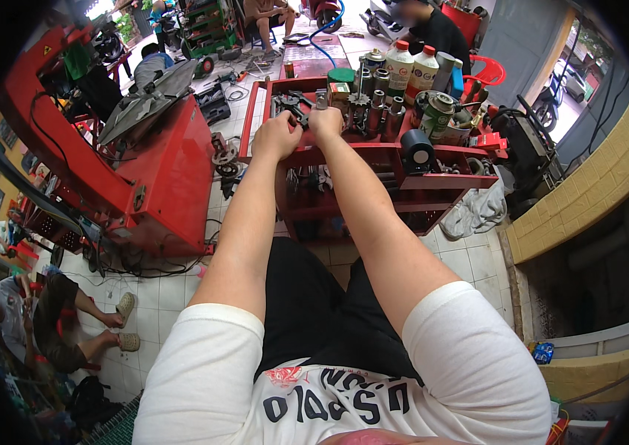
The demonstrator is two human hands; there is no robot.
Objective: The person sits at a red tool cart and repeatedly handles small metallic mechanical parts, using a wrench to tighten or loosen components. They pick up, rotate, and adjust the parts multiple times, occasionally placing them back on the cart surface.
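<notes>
Both arms out at full stretch, and here's the grip: right hand [327, 123] curled, fingers up against a silver metal piece [321, 99] just beyond the knuckles; whether it's pinched, I can't tell. Just beside it, the left hand [277, 136] bends its fingers down at the dark metal tools [294, 104], and its hold is hidden from here too. All this inside the top tray of a red tool trolley [366, 153], the near rim passing right under the wrists.

Tight on the right! Steel sockets [376, 113] stand close by that hand, a round green lid [341, 75] just past it, red-capped bottles [400, 68] further right and beyond. Nearer the body, right of the right forearm, a black cylinder [417, 152] sits by the near edge.

Left of the left hand there's more room: a bit of tray, the side rim, then a strip of white-tiled floor [238, 119] with a metal hub [221, 150] on it, and across that the red machine cabinet [170, 178].
</notes>
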